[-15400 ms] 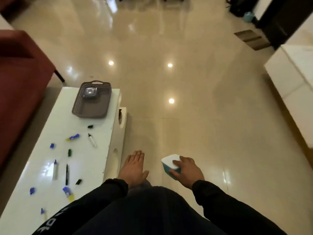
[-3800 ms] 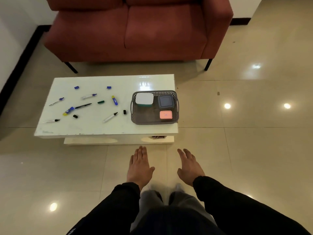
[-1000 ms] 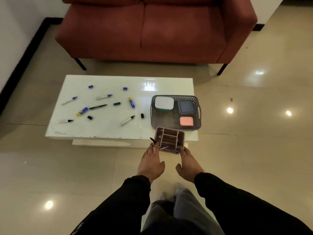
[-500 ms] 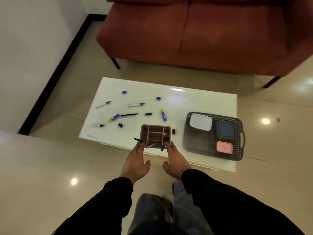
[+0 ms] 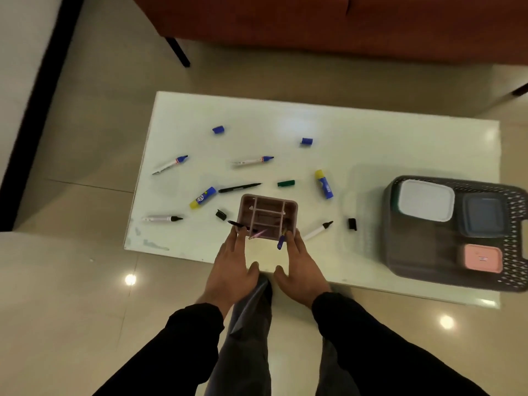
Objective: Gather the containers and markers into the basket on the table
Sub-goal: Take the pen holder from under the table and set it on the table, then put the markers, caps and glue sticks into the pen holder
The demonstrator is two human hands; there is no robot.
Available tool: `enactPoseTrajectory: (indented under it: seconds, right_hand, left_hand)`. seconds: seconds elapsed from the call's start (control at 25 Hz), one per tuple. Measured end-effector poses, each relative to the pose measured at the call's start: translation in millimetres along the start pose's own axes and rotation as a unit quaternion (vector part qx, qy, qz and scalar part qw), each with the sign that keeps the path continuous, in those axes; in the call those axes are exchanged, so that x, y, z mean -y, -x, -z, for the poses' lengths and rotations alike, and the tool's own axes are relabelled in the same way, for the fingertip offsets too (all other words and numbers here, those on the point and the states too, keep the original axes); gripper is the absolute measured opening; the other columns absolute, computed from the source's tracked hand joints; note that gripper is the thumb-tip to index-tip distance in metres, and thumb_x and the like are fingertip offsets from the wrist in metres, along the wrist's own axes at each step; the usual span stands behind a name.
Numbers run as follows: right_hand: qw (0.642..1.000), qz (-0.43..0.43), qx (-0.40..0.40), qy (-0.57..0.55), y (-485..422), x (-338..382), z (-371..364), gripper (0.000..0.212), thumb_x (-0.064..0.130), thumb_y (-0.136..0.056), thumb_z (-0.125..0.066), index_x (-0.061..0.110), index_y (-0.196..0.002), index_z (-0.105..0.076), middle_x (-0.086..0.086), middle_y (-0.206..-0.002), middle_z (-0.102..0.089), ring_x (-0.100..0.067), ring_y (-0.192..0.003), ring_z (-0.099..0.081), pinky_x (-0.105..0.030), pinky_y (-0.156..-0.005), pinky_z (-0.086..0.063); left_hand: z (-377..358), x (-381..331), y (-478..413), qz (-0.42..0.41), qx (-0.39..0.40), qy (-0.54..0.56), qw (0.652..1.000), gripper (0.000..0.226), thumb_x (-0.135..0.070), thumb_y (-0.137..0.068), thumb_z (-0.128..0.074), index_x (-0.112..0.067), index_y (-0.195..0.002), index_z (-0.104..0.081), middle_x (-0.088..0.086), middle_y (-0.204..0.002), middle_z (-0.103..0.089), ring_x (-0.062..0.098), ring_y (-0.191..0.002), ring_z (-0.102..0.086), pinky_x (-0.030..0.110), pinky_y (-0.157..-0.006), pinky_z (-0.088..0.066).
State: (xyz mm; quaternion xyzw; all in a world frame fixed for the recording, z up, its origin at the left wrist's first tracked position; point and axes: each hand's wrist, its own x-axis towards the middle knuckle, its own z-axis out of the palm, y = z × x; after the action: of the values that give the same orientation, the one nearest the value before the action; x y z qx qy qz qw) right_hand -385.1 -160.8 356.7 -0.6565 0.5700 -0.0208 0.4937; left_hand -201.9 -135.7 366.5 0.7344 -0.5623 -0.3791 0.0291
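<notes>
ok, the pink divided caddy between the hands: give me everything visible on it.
The caddy is a dusty-pink, plastic-looking rectangular box, open-topped, ribbed into several compartments. Seen from above, it is over the near part of the white table; contact unclear. The left hand and right hand press straight fingers against its two sides. Black, pink and blue pens poke out at its near edge.

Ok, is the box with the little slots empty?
Not empty. A black pen, a pink pen and a blue pen poke out of the slotted box; its far slots look bare.
</notes>
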Motion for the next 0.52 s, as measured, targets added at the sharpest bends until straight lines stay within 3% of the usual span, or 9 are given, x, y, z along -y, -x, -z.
enactPoseTrajectory:
  seconds: [0.24,0.36,0.52]
  right_hand:
    - [0.997,-0.041,-0.057,0.044,-27.2,-18.4,-42.5,0.086,0.025,-0.092,-0.055,0.025,-0.158,-0.001,0.001,-0.168,0.000,-0.021,-0.147,-0.031,-0.016,-0.103,-0.029]
    - [0.996,-0.040,-0.067,0.046,-26.8,-20.4,-49.2,0.086,0.021,-0.093,-0.056,0.025,-0.159,-0.001,0.003,-0.168,0.000,-0.020,-0.148,-0.029,-0.014,-0.103,-0.030]
    - [0.993,-0.048,-0.110,0.011,-23.2,-24.0,-50.0,0.083,0.016,-0.092,-0.056,0.039,-0.157,-0.009,0.020,-0.165,0.001,0.006,-0.145,-0.015,-0.007,-0.104,-0.024]
  left_hand:
    - [-16.4,43.0,-24.3,-0.034,0.042,0.015,0.998,0.093,-0.031,-0.089,-0.060,-0.026,-0.158,0.001,0.003,-0.166,-0.010,0.020,-0.149,-0.019,0.031,-0.117,-0.022]
    - [-22.3,51.9,-24.3,-0.046,0.039,0.028,0.998,0.094,-0.030,-0.090,-0.061,-0.027,-0.159,0.004,0.003,-0.166,-0.010,0.020,-0.149,-0.020,0.033,-0.117,-0.024]
    - [-30.2,59.3,-23.0,-0.060,0.040,0.042,0.997,0.095,-0.031,-0.091,-0.060,-0.032,-0.158,0.007,-0.001,-0.167,-0.008,0.017,-0.151,-0.015,0.037,-0.119,-0.024]
